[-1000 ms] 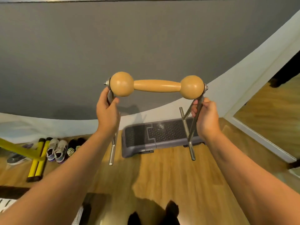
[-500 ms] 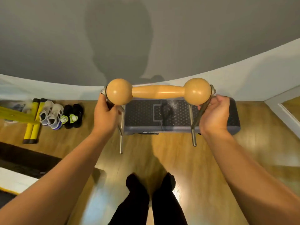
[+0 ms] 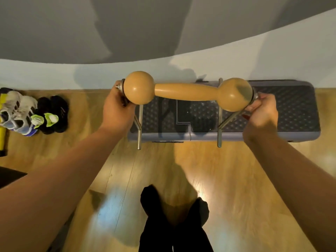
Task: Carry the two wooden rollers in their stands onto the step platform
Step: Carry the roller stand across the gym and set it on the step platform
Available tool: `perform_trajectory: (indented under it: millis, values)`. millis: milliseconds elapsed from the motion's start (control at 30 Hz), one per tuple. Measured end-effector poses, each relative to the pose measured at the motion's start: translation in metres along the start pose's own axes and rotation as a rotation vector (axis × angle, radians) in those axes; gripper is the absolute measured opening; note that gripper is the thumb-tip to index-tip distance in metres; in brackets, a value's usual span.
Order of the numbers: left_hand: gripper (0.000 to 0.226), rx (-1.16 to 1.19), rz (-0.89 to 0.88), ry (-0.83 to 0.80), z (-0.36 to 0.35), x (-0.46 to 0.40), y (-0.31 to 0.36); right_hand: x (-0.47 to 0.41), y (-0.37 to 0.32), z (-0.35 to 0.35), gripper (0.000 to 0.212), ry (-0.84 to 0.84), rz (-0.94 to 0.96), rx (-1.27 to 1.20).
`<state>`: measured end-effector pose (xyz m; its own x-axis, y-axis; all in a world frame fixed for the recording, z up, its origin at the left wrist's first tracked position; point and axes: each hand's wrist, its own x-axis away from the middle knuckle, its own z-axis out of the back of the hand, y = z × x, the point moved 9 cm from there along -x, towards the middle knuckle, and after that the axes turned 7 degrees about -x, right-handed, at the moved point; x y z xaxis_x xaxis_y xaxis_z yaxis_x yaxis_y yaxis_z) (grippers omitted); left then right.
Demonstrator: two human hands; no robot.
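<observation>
A wooden roller [image 3: 187,91] with a ball at each end hangs in a metal stand [image 3: 220,131], held in the air above the step platform [image 3: 291,110]. My left hand [image 3: 116,110] grips the stand's left end beside the left ball. At the right end my right hand [image 3: 261,111] grips the stand's upper leg. The stand's lower bars hang down over the platform's front edge. The grey platform with its dark studded top lies on the floor against the wall. Only one roller is in view.
Several shoes [image 3: 32,115] stand on the wooden floor at the left by the wall, beside a yellow bar [image 3: 2,135]. My legs in black [image 3: 174,224] are at the bottom centre. The white skirting [image 3: 54,75] runs behind the platform.
I have stepped closer to the platform. The roller in its stand has come over the platform's left half and lower, with both hands keeping their grip.
</observation>
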<state>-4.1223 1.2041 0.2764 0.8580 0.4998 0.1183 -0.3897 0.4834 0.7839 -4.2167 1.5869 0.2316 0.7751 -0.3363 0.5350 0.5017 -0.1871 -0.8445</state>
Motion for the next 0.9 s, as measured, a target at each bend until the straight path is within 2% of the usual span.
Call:
perform_trajectory:
  millis: [233,467,600,767,900]
  values:
    - [0.029,0.061,0.017,0.014,-0.031,-0.028,-0.043,-0.037,0.031,-0.029,0.029,-0.053,0.021,0.070]
    - [0.026,0.071,-0.002,0.033,-0.041,-0.052,-0.053,-0.057,0.047,-0.042,0.031,-0.038,-0.029,0.006]
    - [0.029,0.079,0.028,0.033,-0.047,-0.057,-0.065,-0.065,0.055,-0.046,0.029,-0.015,-0.040,0.034]
    - [0.019,0.126,0.079,0.047,-0.059,-0.058,-0.079,-0.074,0.070,-0.051,0.026,-0.030,-0.111,0.003]
    - [0.027,0.133,0.119,0.058,-0.066,-0.058,-0.092,-0.081,0.081,-0.052,0.024,-0.041,-0.131,0.054]
